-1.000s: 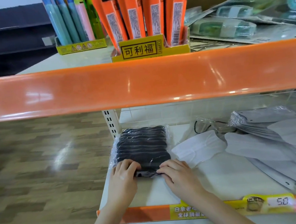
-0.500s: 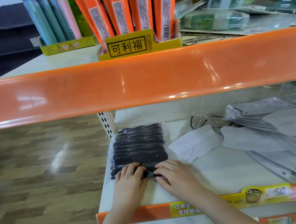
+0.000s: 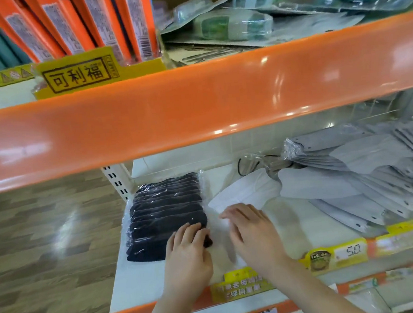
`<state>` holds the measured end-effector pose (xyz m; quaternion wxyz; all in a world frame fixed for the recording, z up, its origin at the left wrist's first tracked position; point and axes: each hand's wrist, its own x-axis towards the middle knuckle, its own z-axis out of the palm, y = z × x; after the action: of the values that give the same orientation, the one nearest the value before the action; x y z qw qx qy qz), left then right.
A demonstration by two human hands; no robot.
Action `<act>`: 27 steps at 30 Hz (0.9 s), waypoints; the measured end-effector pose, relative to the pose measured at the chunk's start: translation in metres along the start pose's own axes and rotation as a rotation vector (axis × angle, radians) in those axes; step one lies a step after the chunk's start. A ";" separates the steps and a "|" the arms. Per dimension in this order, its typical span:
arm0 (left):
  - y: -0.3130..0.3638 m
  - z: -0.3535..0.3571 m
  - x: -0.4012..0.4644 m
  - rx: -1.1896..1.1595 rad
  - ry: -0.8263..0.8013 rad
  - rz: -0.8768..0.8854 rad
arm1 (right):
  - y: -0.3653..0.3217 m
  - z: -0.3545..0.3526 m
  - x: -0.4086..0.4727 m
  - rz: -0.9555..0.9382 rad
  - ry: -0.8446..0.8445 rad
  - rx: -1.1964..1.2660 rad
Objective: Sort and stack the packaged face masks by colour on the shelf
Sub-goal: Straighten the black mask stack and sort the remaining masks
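Item: black mask stack (image 3: pixel 165 215), wrapped in clear film, lying flat at the left end of the lower shelf (image 3: pixel 308 224), fanned front to back so each pack overlaps the next; I read this as the black colour group already gathered. My left hand (image 3: pixel 187 256) rests on the near right corner of that stack, fingers loosely curled over the edge, steadying it rather than pinching. My right hand (image 3: pixel 253 235) lies just right of the stack, fingers straight and together, flat on the film of a white mask pack (image 3: pixel 246 190). Right of that, touching it: the grey mask heap (image 3: pixel 352 167), spread untidily, still unsorted. Change from half a second ago: my right hand has left the black stack and moved onto the white pack
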<state>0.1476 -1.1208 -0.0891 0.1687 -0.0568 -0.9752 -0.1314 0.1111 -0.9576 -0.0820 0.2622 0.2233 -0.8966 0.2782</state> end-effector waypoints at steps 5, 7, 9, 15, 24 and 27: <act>0.050 0.017 0.020 -0.087 -0.022 0.057 | 0.052 -0.033 -0.008 0.123 -0.022 -0.088; 0.072 0.026 0.027 -0.112 -0.038 0.076 | 0.071 -0.046 -0.016 0.150 -0.061 -0.137; 0.095 0.035 0.035 -0.135 -0.048 0.100 | 0.090 -0.060 -0.024 0.169 -0.076 -0.183; 0.154 0.060 0.056 -0.162 -0.104 0.191 | 0.138 -0.098 -0.040 0.172 -0.058 -0.312; 0.226 0.091 0.075 -0.126 -0.139 0.204 | 0.197 -0.137 -0.050 0.236 -0.276 -0.399; 0.237 0.097 0.078 -0.125 -0.137 0.166 | 0.208 -0.143 -0.049 0.232 -0.326 -0.393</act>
<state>0.0810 -0.8614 -0.0946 0.1079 -0.1564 -0.9664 -0.1731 0.0843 -0.7023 -0.0895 0.1190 0.1058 -0.9833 0.0878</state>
